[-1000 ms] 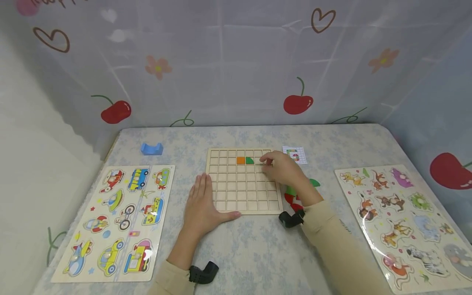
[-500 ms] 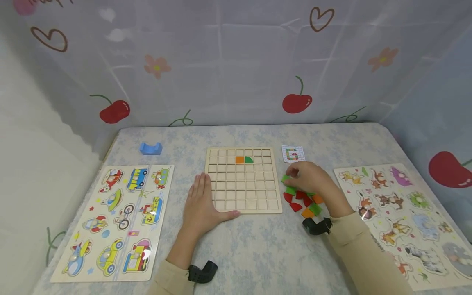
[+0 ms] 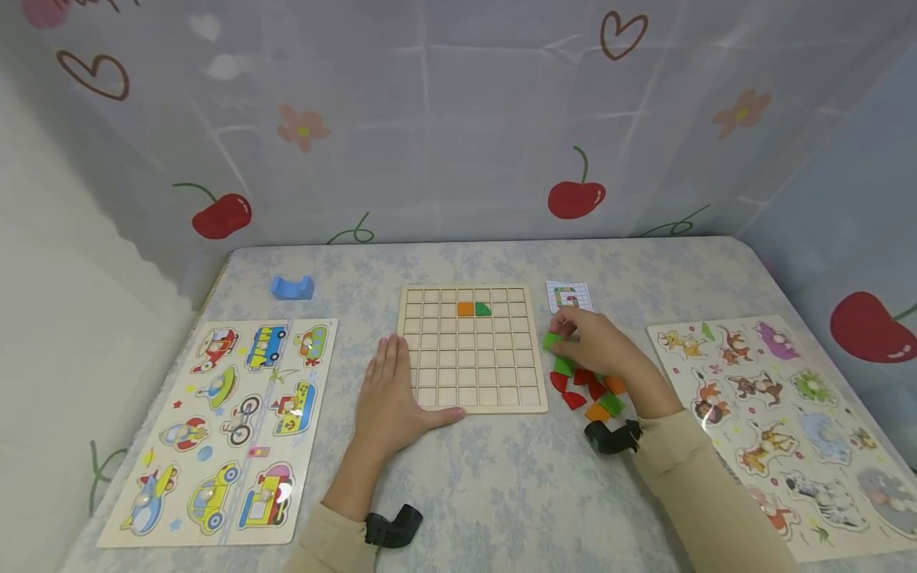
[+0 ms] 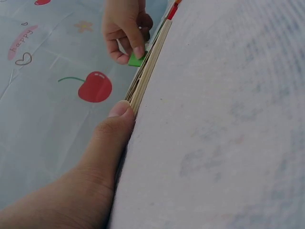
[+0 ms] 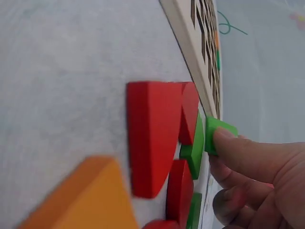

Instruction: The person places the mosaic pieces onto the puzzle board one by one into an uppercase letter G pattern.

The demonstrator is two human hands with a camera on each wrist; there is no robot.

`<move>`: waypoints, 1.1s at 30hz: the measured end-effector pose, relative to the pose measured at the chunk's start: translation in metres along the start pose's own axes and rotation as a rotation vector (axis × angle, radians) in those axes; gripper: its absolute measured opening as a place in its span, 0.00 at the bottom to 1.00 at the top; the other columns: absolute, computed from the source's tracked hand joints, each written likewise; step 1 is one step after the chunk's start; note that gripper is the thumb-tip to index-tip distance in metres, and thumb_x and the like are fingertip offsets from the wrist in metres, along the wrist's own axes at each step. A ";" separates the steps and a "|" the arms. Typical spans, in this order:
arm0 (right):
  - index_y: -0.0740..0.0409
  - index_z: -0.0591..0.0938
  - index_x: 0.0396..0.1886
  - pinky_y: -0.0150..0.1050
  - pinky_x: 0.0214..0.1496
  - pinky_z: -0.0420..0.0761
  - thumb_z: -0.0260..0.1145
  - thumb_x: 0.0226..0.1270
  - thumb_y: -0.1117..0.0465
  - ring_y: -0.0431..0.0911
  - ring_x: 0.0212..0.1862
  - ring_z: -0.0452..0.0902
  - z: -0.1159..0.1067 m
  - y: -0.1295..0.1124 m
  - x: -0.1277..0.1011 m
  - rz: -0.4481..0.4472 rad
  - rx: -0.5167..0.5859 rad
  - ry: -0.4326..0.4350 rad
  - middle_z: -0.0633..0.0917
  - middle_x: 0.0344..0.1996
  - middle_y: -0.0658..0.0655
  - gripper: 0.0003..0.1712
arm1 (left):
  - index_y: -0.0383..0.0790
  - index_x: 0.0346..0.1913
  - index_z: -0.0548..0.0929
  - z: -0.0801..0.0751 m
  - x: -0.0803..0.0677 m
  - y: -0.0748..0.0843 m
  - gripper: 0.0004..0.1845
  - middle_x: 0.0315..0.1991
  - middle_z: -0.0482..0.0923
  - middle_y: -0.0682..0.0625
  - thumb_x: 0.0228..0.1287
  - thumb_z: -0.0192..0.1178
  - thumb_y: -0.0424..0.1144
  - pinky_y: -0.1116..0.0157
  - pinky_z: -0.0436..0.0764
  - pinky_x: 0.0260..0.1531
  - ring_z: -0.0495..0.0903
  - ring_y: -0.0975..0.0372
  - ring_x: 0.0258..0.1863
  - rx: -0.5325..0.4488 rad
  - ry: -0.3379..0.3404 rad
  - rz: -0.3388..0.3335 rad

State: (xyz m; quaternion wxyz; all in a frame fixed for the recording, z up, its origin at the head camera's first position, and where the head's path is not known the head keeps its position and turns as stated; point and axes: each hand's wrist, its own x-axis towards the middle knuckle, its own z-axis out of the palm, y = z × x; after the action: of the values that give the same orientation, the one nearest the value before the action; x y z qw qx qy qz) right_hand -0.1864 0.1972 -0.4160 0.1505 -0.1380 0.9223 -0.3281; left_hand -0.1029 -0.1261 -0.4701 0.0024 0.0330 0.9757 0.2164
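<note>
Our right hand (image 3: 598, 344) has left the grid board (image 3: 469, 348) and moved to the loose pieces (image 3: 591, 390) beside it. Our fingers (image 5: 238, 155) now pinch a green block (image 3: 552, 341), lifted slightly.

The left hand (image 3: 390, 402) is lying flat, palm down, fingers straight and together, thumb stretched out sideways, forearm angling back in a beige sleeve. The right hand (image 3: 598, 344) is reaching forward with its fingers curled, thumb and fingertips (image 5: 228, 143) pinching together; its sleeved forearm is slanting down to the right.
</note>
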 end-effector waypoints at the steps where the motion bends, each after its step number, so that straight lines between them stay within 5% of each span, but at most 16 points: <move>1: 0.55 0.76 0.45 0.38 0.34 0.77 0.67 0.68 0.62 0.50 0.38 0.75 0.000 -0.001 0.002 -0.004 0.013 0.009 0.81 0.44 0.59 0.10 | 0.34 0.79 0.41 0.000 0.000 0.000 0.81 0.81 0.37 0.41 0.30 0.57 0.88 0.51 0.45 0.80 0.35 0.52 0.81 0.000 0.001 0.001; 6: 0.53 0.76 0.47 0.38 0.31 0.77 0.66 0.69 0.60 0.50 0.35 0.75 0.007 -0.014 0.016 -0.017 0.069 0.048 0.81 0.45 0.58 0.10 | 0.33 0.79 0.42 -0.001 0.001 -0.001 0.82 0.81 0.38 0.41 0.30 0.58 0.88 0.51 0.46 0.80 0.36 0.52 0.81 0.001 0.011 0.002; 19: 0.50 0.78 0.48 0.43 0.45 0.75 0.65 0.70 0.58 0.50 0.45 0.75 0.043 -0.060 0.069 -0.048 0.124 0.093 0.81 0.44 0.54 0.09 | 0.33 0.79 0.42 -0.002 -0.001 0.000 0.80 0.81 0.39 0.41 0.32 0.60 0.86 0.50 0.47 0.79 0.36 0.52 0.81 -0.004 0.009 -0.002; 33: 0.50 0.80 0.48 0.41 0.45 0.77 0.65 0.71 0.57 0.47 0.41 0.76 0.068 -0.096 0.096 -0.073 0.043 0.101 0.81 0.41 0.52 0.09 | 0.35 0.79 0.42 0.001 0.001 -0.001 0.81 0.81 0.37 0.42 0.30 0.56 0.89 0.52 0.45 0.80 0.34 0.54 0.81 0.015 0.003 0.001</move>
State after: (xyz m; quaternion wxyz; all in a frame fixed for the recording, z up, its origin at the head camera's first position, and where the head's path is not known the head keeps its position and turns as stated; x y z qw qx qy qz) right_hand -0.2346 0.0531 -0.4222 0.0947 -0.1516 0.9158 -0.3598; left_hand -0.1036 -0.1270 -0.4711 0.0007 0.0332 0.9773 0.2091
